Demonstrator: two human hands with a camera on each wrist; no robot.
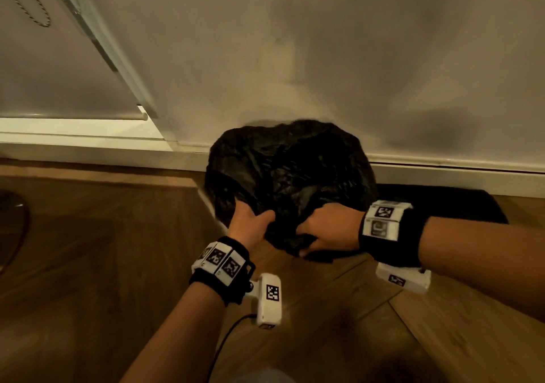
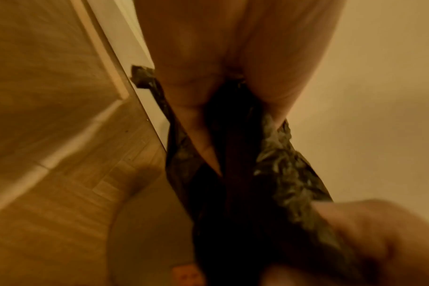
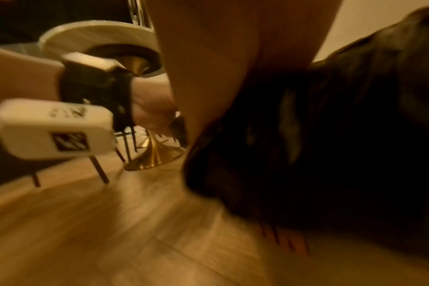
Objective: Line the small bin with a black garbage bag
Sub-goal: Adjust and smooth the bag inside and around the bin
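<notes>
Both hands grip the bag's near edge: left hand (image 1: 250, 223), right hand (image 1: 330, 229). Bag (image 1: 289, 176) on floor (image 1: 103, 250) against wall (image 1: 295, 58), probably covering the bin. No legible writing.

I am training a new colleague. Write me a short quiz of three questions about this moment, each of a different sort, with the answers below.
1. True or false: only the left hand grips the black garbage bag.
2. Multiple choice: where is the bag? A) hanging on the wall; B) low over the wooden floor, close to the wall; C) on the round table.
3. Fill the gap: the right hand grips the bag at its ___ edge, the one toward the person.

Key
1. False: both hands grip it.
2. B
3. near

The bin itself cannot be made out under the bag.
</notes>
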